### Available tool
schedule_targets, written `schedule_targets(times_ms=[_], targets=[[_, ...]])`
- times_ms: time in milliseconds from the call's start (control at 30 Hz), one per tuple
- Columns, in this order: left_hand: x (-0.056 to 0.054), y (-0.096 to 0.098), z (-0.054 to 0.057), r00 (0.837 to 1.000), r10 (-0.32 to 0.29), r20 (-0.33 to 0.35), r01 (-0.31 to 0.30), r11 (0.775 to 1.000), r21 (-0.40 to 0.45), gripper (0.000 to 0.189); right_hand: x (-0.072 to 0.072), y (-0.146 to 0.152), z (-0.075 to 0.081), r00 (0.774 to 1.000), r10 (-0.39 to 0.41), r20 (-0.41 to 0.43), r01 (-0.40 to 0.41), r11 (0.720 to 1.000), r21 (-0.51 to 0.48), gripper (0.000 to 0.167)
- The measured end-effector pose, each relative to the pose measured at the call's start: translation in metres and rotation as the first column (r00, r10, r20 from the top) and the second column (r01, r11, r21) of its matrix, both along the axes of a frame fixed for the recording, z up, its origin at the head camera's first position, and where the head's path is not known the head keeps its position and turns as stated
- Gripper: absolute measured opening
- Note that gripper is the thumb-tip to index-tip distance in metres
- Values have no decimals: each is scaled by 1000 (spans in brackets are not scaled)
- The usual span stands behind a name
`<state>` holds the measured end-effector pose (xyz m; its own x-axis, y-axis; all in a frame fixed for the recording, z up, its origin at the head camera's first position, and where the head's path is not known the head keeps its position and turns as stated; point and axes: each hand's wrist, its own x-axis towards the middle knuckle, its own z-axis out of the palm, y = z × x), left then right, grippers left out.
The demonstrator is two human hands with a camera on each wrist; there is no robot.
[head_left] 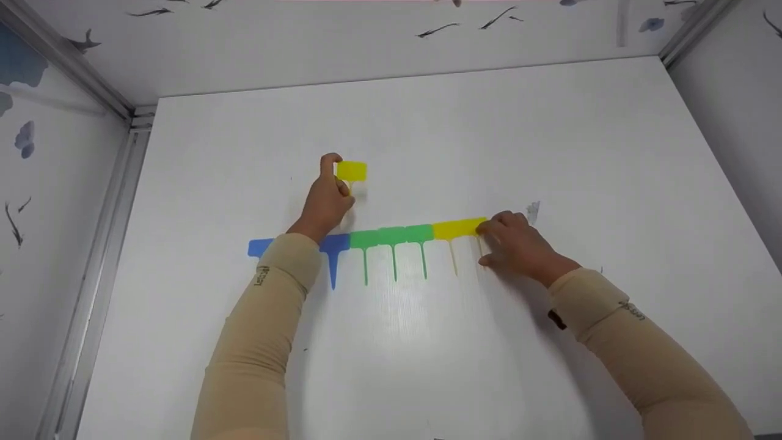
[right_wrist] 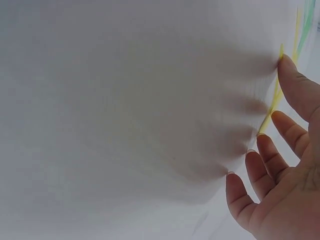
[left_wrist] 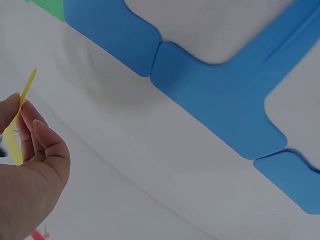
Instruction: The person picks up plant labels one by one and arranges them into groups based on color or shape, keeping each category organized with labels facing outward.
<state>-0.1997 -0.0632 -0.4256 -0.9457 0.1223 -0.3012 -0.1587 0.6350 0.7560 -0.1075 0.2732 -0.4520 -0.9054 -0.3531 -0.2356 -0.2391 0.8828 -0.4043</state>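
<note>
Up off the table, my left hand (head_left: 327,200) pinches the stem of a yellow T-shaped plant label (head_left: 352,171) between thumb and fingers. That label's thin stem (left_wrist: 28,86) shows in the left wrist view. My right hand (head_left: 519,244) rests its spread fingertips on the yellow label (head_left: 473,227) at the row's right end; its thumb lies by the stem tip. Two yellow labels, three green labels (head_left: 393,235) and blue labels (head_left: 335,242) lie edge to edge, stems toward me. My left forearm and sleeve hide part of the blue stretch.
The row lies on a white table (head_left: 415,354) with walls at the back and both sides. A metal frame post (head_left: 104,244) runs along the left edge. A grey worn patch (head_left: 533,211) marks the surface beyond my right hand.
</note>
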Motion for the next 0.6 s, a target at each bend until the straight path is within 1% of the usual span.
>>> schedule_targets(times_ms=[100,367,600], targets=[[2,1,2,1000,8,-8,-8,1000,5,69,0,0,0,1000,0,-1,0,1000,-14,50],[8,6,10,999,-7,-46,9,999,53,68,0,3,-2,1000,-15,16,15,999,-44,50],[12,14,12,999,0,-42,3,997,75,68,-1,2,-2,998,-32,50,34,999,-36,51]])
